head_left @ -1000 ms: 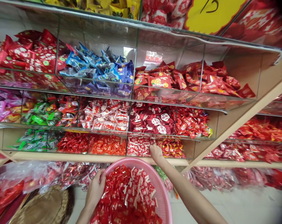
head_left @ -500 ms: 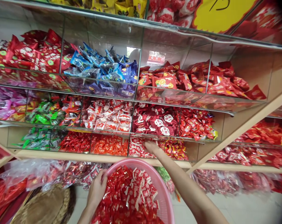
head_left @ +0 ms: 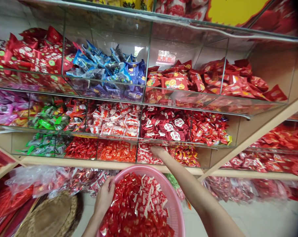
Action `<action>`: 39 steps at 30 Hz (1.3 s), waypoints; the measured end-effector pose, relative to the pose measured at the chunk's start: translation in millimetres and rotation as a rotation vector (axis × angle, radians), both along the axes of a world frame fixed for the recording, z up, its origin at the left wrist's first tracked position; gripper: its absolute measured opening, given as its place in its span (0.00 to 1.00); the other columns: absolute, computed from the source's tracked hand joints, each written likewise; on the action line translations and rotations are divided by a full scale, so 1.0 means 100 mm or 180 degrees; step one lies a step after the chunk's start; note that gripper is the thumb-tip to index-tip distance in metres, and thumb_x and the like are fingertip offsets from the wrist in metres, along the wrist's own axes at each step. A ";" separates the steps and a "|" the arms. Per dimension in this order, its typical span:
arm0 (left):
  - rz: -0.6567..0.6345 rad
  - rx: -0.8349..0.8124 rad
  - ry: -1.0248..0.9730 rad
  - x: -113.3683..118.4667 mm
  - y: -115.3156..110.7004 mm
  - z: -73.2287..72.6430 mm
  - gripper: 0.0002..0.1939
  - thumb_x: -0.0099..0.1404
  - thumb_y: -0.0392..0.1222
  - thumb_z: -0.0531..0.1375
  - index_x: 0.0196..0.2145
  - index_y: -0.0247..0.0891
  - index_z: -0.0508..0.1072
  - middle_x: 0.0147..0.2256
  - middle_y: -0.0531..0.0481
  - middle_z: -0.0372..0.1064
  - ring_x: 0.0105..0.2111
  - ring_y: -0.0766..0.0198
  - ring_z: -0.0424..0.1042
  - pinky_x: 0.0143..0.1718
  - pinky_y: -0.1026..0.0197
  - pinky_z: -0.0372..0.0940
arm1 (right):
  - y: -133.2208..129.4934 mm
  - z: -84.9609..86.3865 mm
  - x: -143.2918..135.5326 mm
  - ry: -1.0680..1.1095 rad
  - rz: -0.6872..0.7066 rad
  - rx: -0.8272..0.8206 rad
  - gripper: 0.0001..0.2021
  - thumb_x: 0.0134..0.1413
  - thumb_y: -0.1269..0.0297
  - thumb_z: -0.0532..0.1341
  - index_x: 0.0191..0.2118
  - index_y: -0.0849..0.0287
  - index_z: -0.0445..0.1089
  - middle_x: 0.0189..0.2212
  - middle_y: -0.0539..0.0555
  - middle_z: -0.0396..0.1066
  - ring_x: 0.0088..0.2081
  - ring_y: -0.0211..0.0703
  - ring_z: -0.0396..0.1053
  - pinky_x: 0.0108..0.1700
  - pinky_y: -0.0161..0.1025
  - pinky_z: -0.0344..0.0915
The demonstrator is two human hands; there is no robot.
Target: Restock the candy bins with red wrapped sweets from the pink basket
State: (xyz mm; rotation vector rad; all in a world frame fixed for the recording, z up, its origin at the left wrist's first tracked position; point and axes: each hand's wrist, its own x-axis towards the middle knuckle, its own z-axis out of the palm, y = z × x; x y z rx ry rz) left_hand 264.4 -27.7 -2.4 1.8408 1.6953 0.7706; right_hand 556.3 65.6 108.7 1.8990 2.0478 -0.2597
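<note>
Since your left hand [head_left: 106, 195] curls tightly over one side of the pink basket [head_left: 176, 201] below the shelf [head_left: 89, 163], an uneven pull could tip it and spill its heaped sweets [head_left: 129, 207], while red-and-white packets [head_left: 144, 155] shelved above could scatter if your right hand [head_left: 158, 152], whose grip I cannot tell, sweeps sideways.

Near left lies a round woven item [head_left: 49, 214] with clear plastic [head_left: 35, 177] just beyond; farther off, blue packets [head_left: 102, 64] sit between dark red bags [head_left: 37, 52] left and orange-pictured packets [head_left: 175, 83] right, a yellow sign [head_left: 235, 11] far right
</note>
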 end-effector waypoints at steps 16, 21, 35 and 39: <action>-0.0049 -0.0047 0.0020 -0.01 0.02 -0.01 0.17 0.61 0.50 0.45 0.43 0.43 0.65 0.38 0.49 0.73 0.36 0.61 0.72 0.36 0.62 0.64 | 0.00 0.01 0.05 -0.0055 0.0349 -0.0099 0.17 0.37 0.69 0.65 0.39 0.64 0.71 0.39 0.62 0.71 0.39 0.49 0.69 0.37 0.36 0.65; -0.0057 -0.0042 0.0047 -0.01 0.02 -0.03 0.17 0.61 0.50 0.45 0.43 0.43 0.65 0.38 0.49 0.73 0.36 0.61 0.72 0.36 0.63 0.64 | 0.08 0.03 0.01 0.0149 0.0080 -0.0717 0.16 0.38 0.59 0.63 0.34 0.65 0.72 0.33 0.61 0.73 0.32 0.49 0.70 0.31 0.36 0.65; -0.0040 0.0086 -0.0021 -0.01 0.02 -0.03 0.16 0.60 0.49 0.47 0.42 0.43 0.66 0.38 0.50 0.73 0.36 0.62 0.72 0.37 0.63 0.64 | 0.08 0.04 0.09 0.0271 -0.0072 -0.0544 0.19 0.38 0.65 0.64 0.42 0.60 0.70 0.33 0.55 0.73 0.33 0.45 0.70 0.30 0.34 0.64; -0.0095 0.0020 -0.0062 -0.02 0.02 -0.04 0.17 0.61 0.50 0.46 0.43 0.42 0.65 0.40 0.49 0.72 0.38 0.61 0.72 0.40 0.61 0.63 | 0.12 0.03 0.14 0.0325 -0.0098 -0.0605 0.22 0.35 0.66 0.66 0.43 0.58 0.70 0.34 0.54 0.73 0.34 0.45 0.69 0.32 0.34 0.64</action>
